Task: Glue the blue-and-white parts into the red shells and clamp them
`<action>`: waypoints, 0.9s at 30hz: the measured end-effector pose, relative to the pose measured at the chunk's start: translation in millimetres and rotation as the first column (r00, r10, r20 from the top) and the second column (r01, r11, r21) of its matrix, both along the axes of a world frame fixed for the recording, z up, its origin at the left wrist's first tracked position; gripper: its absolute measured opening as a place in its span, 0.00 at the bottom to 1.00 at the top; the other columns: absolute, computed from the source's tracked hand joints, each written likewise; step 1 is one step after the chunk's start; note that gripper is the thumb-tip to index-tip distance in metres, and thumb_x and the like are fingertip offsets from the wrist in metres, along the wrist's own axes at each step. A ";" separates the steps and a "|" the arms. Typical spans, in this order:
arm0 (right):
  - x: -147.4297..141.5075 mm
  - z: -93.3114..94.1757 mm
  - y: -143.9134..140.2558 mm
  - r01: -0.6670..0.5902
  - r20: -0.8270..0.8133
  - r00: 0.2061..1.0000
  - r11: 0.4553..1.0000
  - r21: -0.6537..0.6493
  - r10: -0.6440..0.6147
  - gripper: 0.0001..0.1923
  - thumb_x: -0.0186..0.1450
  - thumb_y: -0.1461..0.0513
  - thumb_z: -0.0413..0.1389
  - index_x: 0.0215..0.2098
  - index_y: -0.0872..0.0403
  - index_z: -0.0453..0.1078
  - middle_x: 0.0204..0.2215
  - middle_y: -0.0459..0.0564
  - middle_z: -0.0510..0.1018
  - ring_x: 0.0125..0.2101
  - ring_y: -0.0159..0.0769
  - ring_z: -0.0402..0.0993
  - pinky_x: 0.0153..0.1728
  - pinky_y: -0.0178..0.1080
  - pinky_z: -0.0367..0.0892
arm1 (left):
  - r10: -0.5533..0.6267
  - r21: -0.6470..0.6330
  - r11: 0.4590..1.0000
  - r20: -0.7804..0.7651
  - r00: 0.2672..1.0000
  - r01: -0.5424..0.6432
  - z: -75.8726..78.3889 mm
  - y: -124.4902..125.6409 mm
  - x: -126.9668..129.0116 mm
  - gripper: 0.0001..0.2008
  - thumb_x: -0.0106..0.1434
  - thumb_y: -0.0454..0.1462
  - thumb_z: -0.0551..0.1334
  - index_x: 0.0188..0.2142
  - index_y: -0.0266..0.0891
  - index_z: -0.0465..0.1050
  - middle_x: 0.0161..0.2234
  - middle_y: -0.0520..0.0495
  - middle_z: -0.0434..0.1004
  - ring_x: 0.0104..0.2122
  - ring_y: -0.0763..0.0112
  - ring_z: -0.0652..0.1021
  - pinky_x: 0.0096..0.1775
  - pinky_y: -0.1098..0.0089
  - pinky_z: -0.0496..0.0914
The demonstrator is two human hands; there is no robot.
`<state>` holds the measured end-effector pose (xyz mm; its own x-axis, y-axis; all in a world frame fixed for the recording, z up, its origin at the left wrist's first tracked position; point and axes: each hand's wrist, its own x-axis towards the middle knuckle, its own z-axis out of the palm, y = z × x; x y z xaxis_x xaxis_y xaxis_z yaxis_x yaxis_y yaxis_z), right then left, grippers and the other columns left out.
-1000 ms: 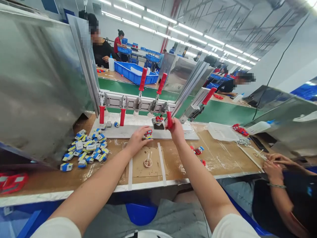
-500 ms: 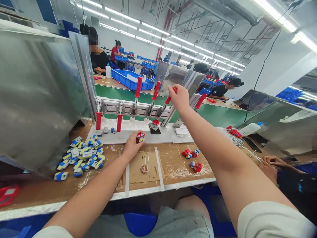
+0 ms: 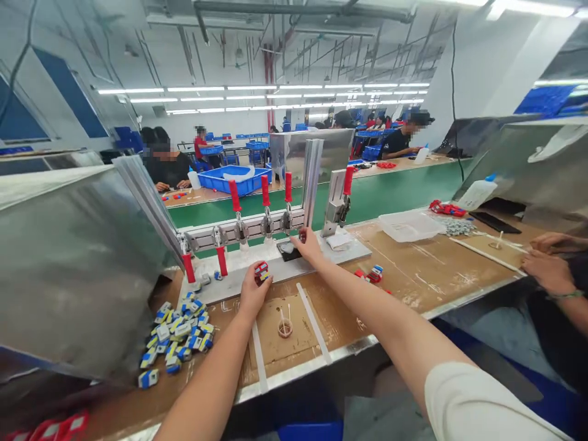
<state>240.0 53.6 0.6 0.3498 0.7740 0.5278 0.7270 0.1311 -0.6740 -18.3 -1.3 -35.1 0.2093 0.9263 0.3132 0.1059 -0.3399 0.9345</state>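
Both forearms stretch forward over the brown workbench (image 3: 427, 263), bare to short white sleeves. The left hand (image 3: 254, 289) rests at the edge of the grey jig plate (image 3: 239, 275), fingers curled around a small red, blue and yellow toy part (image 3: 261, 271) held between thumb and fingertips. The right hand (image 3: 309, 246), at about two o'clock from the left, reaches palm-down to the black fixture block (image 3: 285, 250) beneath the row of toggle clamps (image 3: 265, 211); its fingertips touch something small there, though whether they pinch it cannot be told. The clamps are bright metal with glossy red rubber handles, three standing upright, two hanging down at ten o'clock. At eight o'clock from the left hand lies a loose heap of boxy blue, white and yellow parts (image 3: 179, 327). Just below the hands sits a small round cup with sticks (image 3: 285, 327) on a rough cardboard pad (image 3: 285, 318). At three o'clock a co-worker's hands (image 3: 544, 263) rest on the bench.
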 end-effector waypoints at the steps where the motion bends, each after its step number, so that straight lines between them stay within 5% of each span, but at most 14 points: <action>1: -0.2 -13.3 -2.8 -0.026 0.011 1.000 0.999 -0.029 0.026 0.14 0.68 0.54 0.59 0.47 0.53 0.71 0.44 0.55 0.79 0.44 0.44 0.74 0.47 0.42 0.69 | 0.012 0.013 1.000 0.000 1.000 -0.012 1.1 -0.7 -0.6 0.27 0.62 0.44 0.71 0.58 0.42 0.71 0.49 0.42 0.80 0.39 0.68 0.81 0.49 0.62 0.77; 4: 5.5 -29.6 -10.4 -0.046 0.000 0.999 0.996 -0.075 0.046 0.07 0.64 0.63 0.59 0.42 0.53 0.76 0.45 0.56 0.81 0.48 0.46 0.74 0.54 0.46 0.67 | 0.003 0.019 1.000 0.006 1.000 -0.003 5.7 -3.0 -1.6 0.25 0.67 0.51 0.67 0.57 0.42 0.72 0.50 0.42 0.79 0.39 0.68 0.82 0.49 0.62 0.78; 8: 19.0 -9.5 -18.1 0.025 -0.045 0.999 0.999 -0.037 -0.027 0.10 0.67 0.64 0.56 0.44 0.54 0.77 0.49 0.60 0.80 0.53 0.52 0.72 0.60 0.53 0.62 | -0.093 -0.012 0.996 -0.051 0.994 0.092 16.5 5.5 8.8 0.24 0.71 0.56 0.60 0.54 0.42 0.74 0.51 0.42 0.80 0.44 0.65 0.83 0.50 0.61 0.79; 11: 21.3 43.6 -6.0 -0.074 -0.090 0.991 0.968 0.240 0.098 0.12 0.69 0.61 0.55 0.49 0.55 0.75 0.51 0.59 0.79 0.55 0.48 0.72 0.60 0.49 0.64 | -0.118 0.046 0.991 -0.152 0.981 0.126 27.6 26.7 32.4 0.22 0.70 0.51 0.63 0.56 0.41 0.73 0.54 0.40 0.80 0.49 0.63 0.82 0.54 0.59 0.78; 14: 12.8 121.4 24.6 -0.129 -0.251 0.932 0.885 0.447 0.262 0.18 0.69 0.59 0.56 0.56 0.54 0.71 0.54 0.57 0.78 0.52 0.43 0.74 0.57 0.45 0.69 | -0.067 0.065 0.994 -0.245 0.967 0.086 35.6 52.2 65.7 0.22 0.71 0.45 0.63 0.60 0.39 0.70 0.55 0.38 0.80 0.51 0.62 0.83 0.57 0.58 0.76; 17: -1.1 190.7 55.2 -0.211 -0.446 0.811 0.900 0.380 0.379 0.17 0.69 0.57 0.61 0.53 0.54 0.72 0.48 0.54 0.81 0.44 0.39 0.77 0.51 0.42 0.71 | -0.027 0.077 0.996 -0.317 0.948 0.054 35.5 72.2 95.0 0.20 0.71 0.43 0.63 0.59 0.38 0.71 0.55 0.37 0.81 0.54 0.61 0.81 0.59 0.57 0.73; 19: -9.0 217.1 64.4 -0.355 -0.512 0.730 0.891 0.283 0.453 0.14 0.70 0.52 0.61 0.42 0.55 0.75 0.34 0.49 0.81 0.34 0.36 0.76 0.44 0.40 0.71 | -0.010 0.088 0.995 -0.344 0.939 0.043 32.3 81.7 106.6 0.19 0.72 0.44 0.62 0.57 0.38 0.71 0.55 0.37 0.81 0.55 0.60 0.80 0.60 0.57 0.72; 23: -14.9 217.7 49.7 -0.479 -0.577 0.609 0.832 0.279 0.544 0.24 0.72 0.43 0.57 0.29 0.53 0.72 0.18 0.40 0.68 0.22 0.32 0.67 0.32 0.37 0.67 | 0.030 0.090 0.996 -0.390 0.920 0.006 25.4 96.5 112.2 0.18 0.74 0.44 0.59 0.57 0.37 0.70 0.55 0.36 0.81 0.56 0.59 0.80 0.59 0.58 0.71; 27: -11.9 185.8 15.5 -0.487 -0.431 0.657 0.785 0.384 0.618 0.21 0.71 0.45 0.57 0.31 0.52 0.73 0.18 0.39 0.65 0.23 0.31 0.64 0.30 0.36 0.64 | 0.028 0.064 0.998 -0.424 0.905 -0.001 19.6 104.7 110.3 0.19 0.73 0.44 0.61 0.58 0.37 0.69 0.55 0.35 0.81 0.54 0.57 0.80 0.57 0.58 0.71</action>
